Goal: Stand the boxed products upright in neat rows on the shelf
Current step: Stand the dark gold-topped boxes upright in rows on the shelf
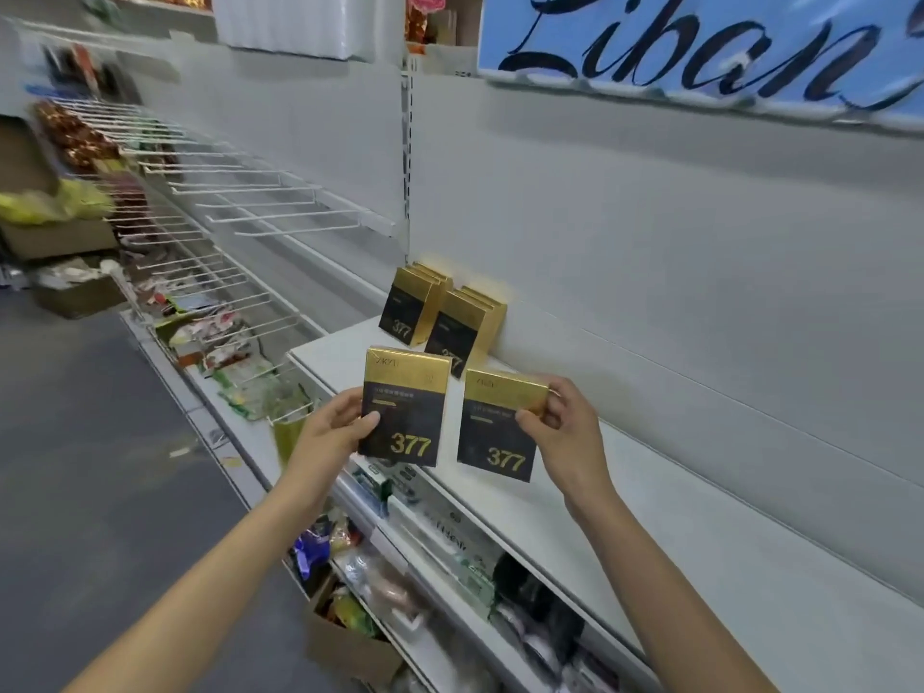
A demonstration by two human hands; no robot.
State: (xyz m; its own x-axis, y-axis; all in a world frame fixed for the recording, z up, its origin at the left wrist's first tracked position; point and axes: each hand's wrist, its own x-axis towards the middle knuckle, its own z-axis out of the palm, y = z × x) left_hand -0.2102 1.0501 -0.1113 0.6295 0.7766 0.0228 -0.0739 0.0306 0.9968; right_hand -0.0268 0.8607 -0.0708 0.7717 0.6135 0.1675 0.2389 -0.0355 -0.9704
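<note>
White shelf [625, 497], left grip [334, 423] pinching left box [405, 407], right grip [565, 427] pinching right box [500, 425] (both upright)

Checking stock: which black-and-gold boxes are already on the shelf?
The two rows of boxes at the shelf's back wall; the other two are held in the hands.

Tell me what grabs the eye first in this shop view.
Two black-and-gold boxes marked 377 sit mid-frame: the left hand holds the left box, the right hand the right box. Behind them, two rows of standing boxes stand on the white shelf. A blue sign hangs top right.
</note>
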